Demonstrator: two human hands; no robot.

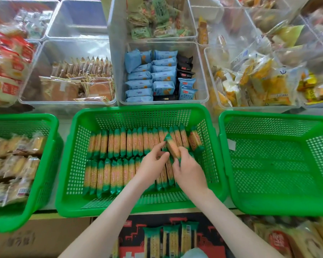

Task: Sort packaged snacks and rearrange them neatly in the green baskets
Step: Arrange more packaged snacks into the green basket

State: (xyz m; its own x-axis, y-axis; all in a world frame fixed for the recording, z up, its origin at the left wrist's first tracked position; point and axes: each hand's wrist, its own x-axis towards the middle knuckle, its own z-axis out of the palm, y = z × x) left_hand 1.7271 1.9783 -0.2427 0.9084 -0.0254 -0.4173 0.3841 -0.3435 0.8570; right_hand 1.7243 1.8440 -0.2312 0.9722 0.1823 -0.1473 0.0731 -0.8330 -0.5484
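**Green-tipped cracker packet held aslant over the rows**

Right hand (188,172) grips the near end of a cracker packet (172,147). Left hand (153,163) lies just beside it, fingers fairly straight, tips touching the packet's left side. The packet's long axis slants away and leftward, crossing the far row (134,142) and near row (108,174), whose packets stand on edge in the middle green basket (144,111). Its slot is probably the near row's right end, beneath the right hand, so it needs turning parallel.

Both forearms converge forward. The right hand (187,169) pinches a packet (172,146) by its near end; the left hand's (152,162) straightened fingers touch it just beside that grip.
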